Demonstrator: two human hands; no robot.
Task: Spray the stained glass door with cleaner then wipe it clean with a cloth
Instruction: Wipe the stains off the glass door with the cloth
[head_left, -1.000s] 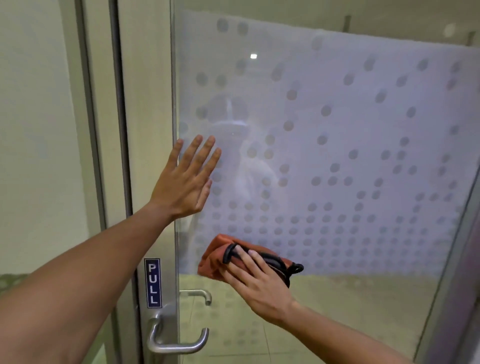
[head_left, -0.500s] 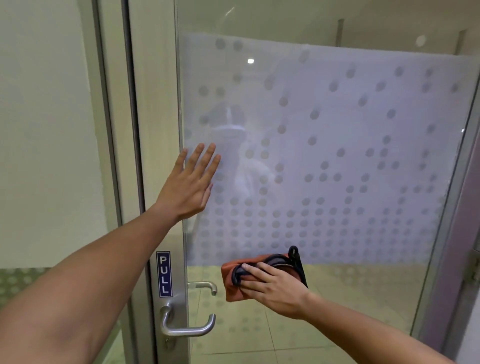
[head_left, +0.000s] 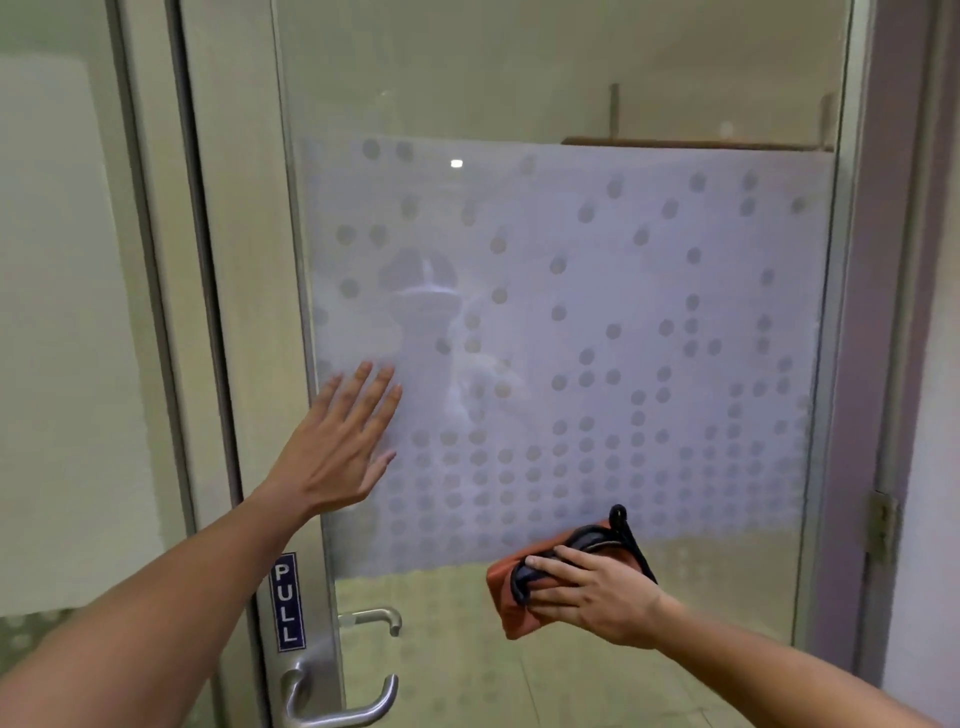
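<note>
The left hand (head_left: 340, 447) lies flat with straight fingers on the frosted glass door (head_left: 675, 312), above the lever handle (head_left: 337, 701). The right hand (head_left: 592, 592) presses an orange cloth (head_left: 511, 613) on the glass right of that handle, its fingers gently bent over the partly hidden cloth.

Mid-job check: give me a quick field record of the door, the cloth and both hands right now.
stage: wiping, no spray bottle in view
glass door: frosted dotted panel, smears left of centre
cloth: orange with dark trim, at the frosted panel's lower edge
right hand: presses the cloth to the glass
left hand: flat on the glass near the frame, fingers straight
lever handle: below the PULL sign, untouched
</note>
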